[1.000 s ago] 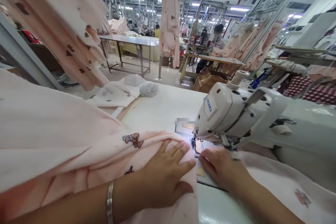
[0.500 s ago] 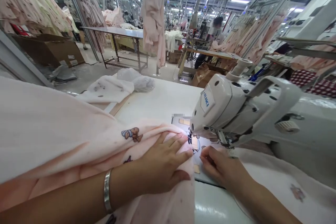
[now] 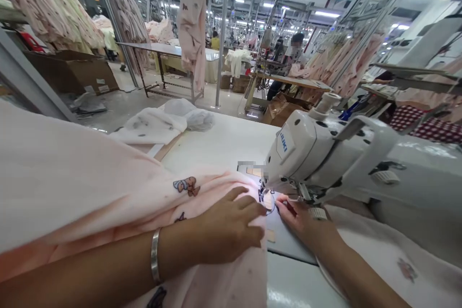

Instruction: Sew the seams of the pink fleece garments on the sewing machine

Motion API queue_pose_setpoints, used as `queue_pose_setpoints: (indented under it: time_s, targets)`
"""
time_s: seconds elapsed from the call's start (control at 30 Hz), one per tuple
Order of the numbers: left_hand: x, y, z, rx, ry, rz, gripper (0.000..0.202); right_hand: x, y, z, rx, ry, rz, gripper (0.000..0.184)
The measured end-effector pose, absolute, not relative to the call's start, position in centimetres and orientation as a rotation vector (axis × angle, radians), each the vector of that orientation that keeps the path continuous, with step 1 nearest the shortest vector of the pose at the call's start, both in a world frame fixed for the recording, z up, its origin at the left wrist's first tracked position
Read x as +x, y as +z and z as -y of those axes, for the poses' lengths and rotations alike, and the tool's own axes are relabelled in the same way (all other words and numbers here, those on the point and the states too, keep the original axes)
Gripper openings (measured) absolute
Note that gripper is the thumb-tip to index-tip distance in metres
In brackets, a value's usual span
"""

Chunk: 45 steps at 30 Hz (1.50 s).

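A pale pink fleece fabric (image 3: pixel 108 197) printed with small bears spreads from the left, its edge running up to the needle area of the white sewing machine (image 3: pixel 299 149). On that fabric, just left of the presser foot, rests my left hand (image 3: pixel 227 226), palm down, fingers apart and bent. A silver bangle (image 3: pixel 155 256) circles the left wrist. Right of the needle plate (image 3: pixel 267 200), my right hand (image 3: pixel 306 224) has its fingers curled together; what they hold, if anything, is hidden. More printed fleece (image 3: pixel 382 243) lies beyond the right forearm, under the machine arm.
A folded printed piece (image 3: pixel 151 124) and a clear plastic bag (image 3: pixel 198 118) lie on the far left of the white tabletop (image 3: pixel 231 137). Beyond stand a cardboard box (image 3: pixel 72 74), a work table (image 3: pixel 162 48), hanging pink garments (image 3: pixel 195 24) and a seated person (image 3: pixel 294 57).
My left hand's fingers have drawn back slightly from the presser foot and bent more. My right hand has shifted slightly up, its fingers still curled. The view has tilted a little.
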<state>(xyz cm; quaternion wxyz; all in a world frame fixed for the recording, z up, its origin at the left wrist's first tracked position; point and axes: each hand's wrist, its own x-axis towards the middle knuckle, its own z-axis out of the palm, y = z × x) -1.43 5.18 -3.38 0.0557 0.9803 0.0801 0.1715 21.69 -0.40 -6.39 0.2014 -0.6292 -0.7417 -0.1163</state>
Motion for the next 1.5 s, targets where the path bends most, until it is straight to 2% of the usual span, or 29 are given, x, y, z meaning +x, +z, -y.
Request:
queue_pose_setpoints:
  time_s: [0.17,0.27,0.37,0.6,0.8,1.03,1.17,1.3,1.5]
  targets:
    - [-0.9,-3.9,-5.4,2.91,0.534,-0.132,0.017,20.6,-4.3,1.9,-1.588,-0.26,2.171,0.028]
    - [-0.7,-4.0,-5.8,2.867,0.517,-0.119,0.018,19.0,-3.1,3.4,-1.267,-0.044,2.466,0.019]
    - [-0.5,-3.9,-6.4,2.855,0.507,-0.131,0.02,17.6,-3.0,4.4,-1.085,0.118,2.646,0.017]
    - [-0.1,-4.1,-7.5,2.88,0.5,-0.133,0.018,17.6,-4.3,4.2,-1.154,0.067,2.613,0.017]
    - [0.6,-3.8,-9.5,2.863,0.52,-0.181,0.028,18.0,-4.7,3.2,-1.381,-0.073,2.488,0.02]
    - [1.2,-3.7,-10.9,2.87,0.618,-0.238,0.022,18.0,-5.0,3.0,-1.514,-0.064,2.425,0.023]
    - [1.3,-2.9,-10.2,2.931,0.498,-0.337,0.022,18.3,-4.9,3.2,-1.651,-0.125,2.286,0.025]
    - [1.0,-2.1,-8.9,2.899,0.39,-0.615,0.012,18.3,-4.3,3.3,-1.755,-0.145,2.211,0.028]
    - [-0.2,-3.0,-6.6,2.788,0.339,-0.77,0.018,16.7,-3.9,3.4,-1.735,-0.072,2.24,0.024]
